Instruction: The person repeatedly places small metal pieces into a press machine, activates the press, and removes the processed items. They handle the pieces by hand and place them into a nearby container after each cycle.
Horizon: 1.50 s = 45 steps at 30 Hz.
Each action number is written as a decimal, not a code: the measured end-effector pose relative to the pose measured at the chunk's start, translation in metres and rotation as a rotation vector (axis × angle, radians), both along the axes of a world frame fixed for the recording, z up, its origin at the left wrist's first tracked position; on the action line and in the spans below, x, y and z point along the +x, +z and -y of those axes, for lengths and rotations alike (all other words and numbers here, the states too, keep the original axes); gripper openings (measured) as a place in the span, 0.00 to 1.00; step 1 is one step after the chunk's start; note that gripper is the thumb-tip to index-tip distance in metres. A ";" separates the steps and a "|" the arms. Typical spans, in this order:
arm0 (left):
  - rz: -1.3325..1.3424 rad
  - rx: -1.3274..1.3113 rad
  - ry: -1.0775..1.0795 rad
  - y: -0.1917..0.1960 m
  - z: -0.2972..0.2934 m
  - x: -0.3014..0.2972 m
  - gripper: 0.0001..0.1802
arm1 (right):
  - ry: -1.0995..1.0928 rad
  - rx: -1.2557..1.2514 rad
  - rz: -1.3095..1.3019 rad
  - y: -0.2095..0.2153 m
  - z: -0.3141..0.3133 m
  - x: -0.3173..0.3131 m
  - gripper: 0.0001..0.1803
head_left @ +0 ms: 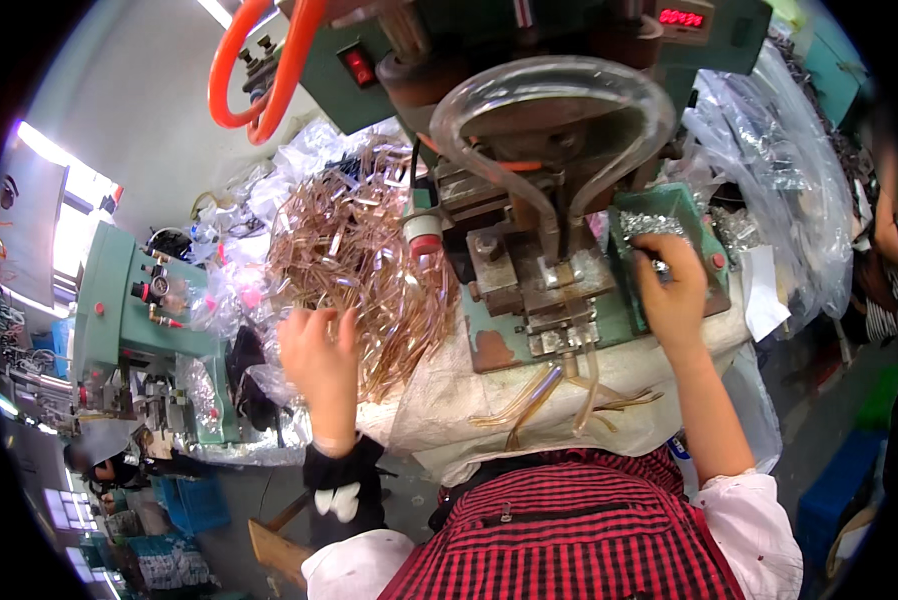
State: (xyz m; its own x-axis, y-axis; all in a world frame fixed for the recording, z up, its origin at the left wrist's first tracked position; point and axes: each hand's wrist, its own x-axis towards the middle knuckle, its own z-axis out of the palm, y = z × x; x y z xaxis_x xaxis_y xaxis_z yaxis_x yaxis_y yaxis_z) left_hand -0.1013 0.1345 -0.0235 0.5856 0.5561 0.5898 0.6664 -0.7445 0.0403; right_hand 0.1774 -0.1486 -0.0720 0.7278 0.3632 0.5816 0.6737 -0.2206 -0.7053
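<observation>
My left hand (319, 370) hovers at the near left side of a big heap of thin, clear brownish plastic strips (344, 260). Its thumb and fingers are apart, and nothing shows between them. Over on the right, my right hand (672, 290) reaches into a green tray (704, 235) of small silver metal pieces (654, 225). The fingertips there are bent together; whatever they pinch is too small to make out. Between my hands stands a green press with a metal die block (559, 285). A clear bent tube (554, 70) loops above the die block.
A few brownish strips (519, 400) lie on the pale cloth (429, 420) before the press. An orange hose (231, 70) and a red switch (357, 66) are at upper left. Clear plastic bags (779, 150) crowd the right. Another green machine (119, 300) stands far left.
</observation>
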 end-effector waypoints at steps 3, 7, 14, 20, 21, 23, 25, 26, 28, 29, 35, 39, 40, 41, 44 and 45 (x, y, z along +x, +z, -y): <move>-0.205 -0.102 0.225 -0.082 -0.044 0.009 0.13 | 0.055 0.018 -0.143 -0.001 -0.007 -0.004 0.06; -0.147 -0.312 0.211 -0.067 -0.037 -0.003 0.14 | -0.035 0.035 -0.255 -0.002 0.036 -0.007 0.07; 0.125 -0.778 -0.045 -0.046 -0.012 -0.031 0.08 | 0.139 0.093 -0.311 0.047 0.036 -0.035 0.13; 0.753 -1.106 -0.289 -0.033 0.020 0.027 0.13 | 0.343 0.409 -0.538 0.052 -0.055 -0.050 0.20; 0.816 -0.989 -0.446 -0.018 0.036 0.038 0.12 | 0.355 0.450 -0.579 0.052 -0.058 -0.053 0.21; 0.928 -0.744 -0.749 0.030 0.068 0.060 0.09 | 0.378 0.530 -0.663 0.059 -0.057 -0.060 0.23; 0.811 -0.460 -0.982 0.069 0.080 0.076 0.04 | 0.408 0.543 -0.780 0.067 -0.054 -0.063 0.24; 0.750 -0.304 -1.087 0.081 0.080 0.084 0.04 | 0.433 0.550 -0.836 0.071 -0.054 -0.065 0.24; 0.750 -0.308 -0.892 0.081 0.073 0.104 0.03 | 0.424 0.490 -0.799 0.075 -0.055 -0.070 0.24; 0.783 -0.308 -0.901 0.081 0.076 0.106 0.03 | 0.410 0.456 -0.777 0.080 -0.051 -0.074 0.25; 0.356 0.073 -1.109 0.061 0.107 0.092 0.07 | 0.258 -0.058 -0.045 0.064 -0.005 -0.038 0.25; 0.275 0.135 -1.177 0.038 0.128 0.111 0.12 | -0.011 -0.275 -0.103 0.000 0.039 -0.012 0.17; 0.293 0.133 -1.190 0.034 0.127 0.115 0.13 | 0.004 -0.275 -0.078 -0.005 0.045 -0.011 0.17; 0.306 0.129 -1.197 0.028 0.123 0.116 0.14 | 0.026 -0.275 -0.057 -0.002 0.047 -0.010 0.16; 0.336 0.126 -1.223 0.020 0.121 0.123 0.15 | -0.057 -0.083 -0.252 0.004 0.048 0.013 0.13; 0.348 0.129 -1.223 0.019 0.120 0.123 0.15 | -0.126 0.003 -0.208 0.011 0.045 0.023 0.13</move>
